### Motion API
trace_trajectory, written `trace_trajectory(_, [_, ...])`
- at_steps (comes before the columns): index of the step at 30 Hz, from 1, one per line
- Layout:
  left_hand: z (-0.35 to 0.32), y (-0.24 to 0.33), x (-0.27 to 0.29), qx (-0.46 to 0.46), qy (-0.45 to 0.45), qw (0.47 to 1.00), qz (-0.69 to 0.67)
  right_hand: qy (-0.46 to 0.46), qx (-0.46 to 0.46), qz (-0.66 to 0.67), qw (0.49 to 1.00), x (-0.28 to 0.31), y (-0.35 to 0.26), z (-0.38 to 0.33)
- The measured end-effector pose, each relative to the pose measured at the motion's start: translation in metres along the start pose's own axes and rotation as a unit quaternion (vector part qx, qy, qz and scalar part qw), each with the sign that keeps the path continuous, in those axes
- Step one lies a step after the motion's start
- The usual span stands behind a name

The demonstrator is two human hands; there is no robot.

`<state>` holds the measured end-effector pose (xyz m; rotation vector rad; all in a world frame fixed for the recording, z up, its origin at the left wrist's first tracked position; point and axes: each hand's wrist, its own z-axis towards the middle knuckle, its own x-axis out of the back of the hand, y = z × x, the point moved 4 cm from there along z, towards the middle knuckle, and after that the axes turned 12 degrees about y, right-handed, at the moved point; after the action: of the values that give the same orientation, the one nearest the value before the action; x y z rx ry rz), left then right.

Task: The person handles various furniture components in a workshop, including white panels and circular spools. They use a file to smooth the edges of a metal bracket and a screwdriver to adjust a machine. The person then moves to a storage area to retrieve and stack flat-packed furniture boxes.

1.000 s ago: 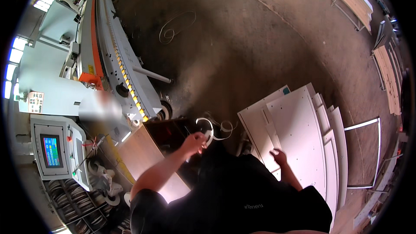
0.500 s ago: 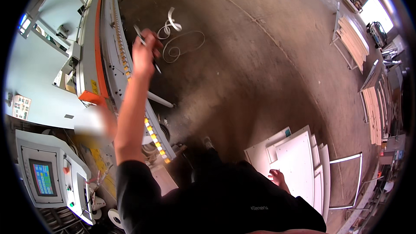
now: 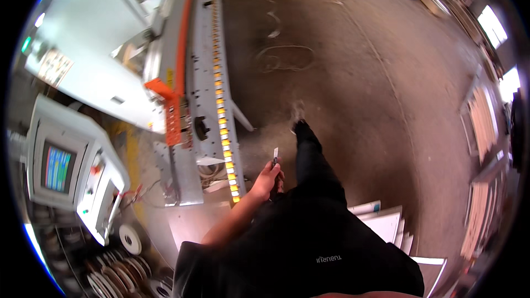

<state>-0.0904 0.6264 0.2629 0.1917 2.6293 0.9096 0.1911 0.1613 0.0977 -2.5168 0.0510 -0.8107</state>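
the left hand (image 3: 267,180), stretched far left before, is now drawn in near, gripping a slim pale-tipped tool (image 3: 275,156); the right hand, earlier at flat white panels (image 3: 383,224), is hidden, its grip untellable. a curled white strip (image 3: 274,25) lies on the far floor (image 3: 337,72); round reels (image 3: 118,277) stand packed near left.

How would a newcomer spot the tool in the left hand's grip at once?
Find the long grey machine bed, edged by a row of yellow and white blocks. Right of that row's near end, the left hand's grip is closed on a slim tool. Its dark body ends in a pale, flat tip pointing away from the person, which sets it apart from the dark trouser leg nearby.
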Motion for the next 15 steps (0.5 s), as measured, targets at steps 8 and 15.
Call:
trace_trajectory(8, [-0.041,0.051,0.13,-0.269,0.265,0.924,0.061,-0.1,0.191,-0.106,0.971,0.067,-0.23,0.264])
trace_trajectory(15, [-0.17,0.127,0.169,-0.458,0.593,0.604,0.271,-0.125,0.171,0.048,0.976,0.053,-0.484,0.345])
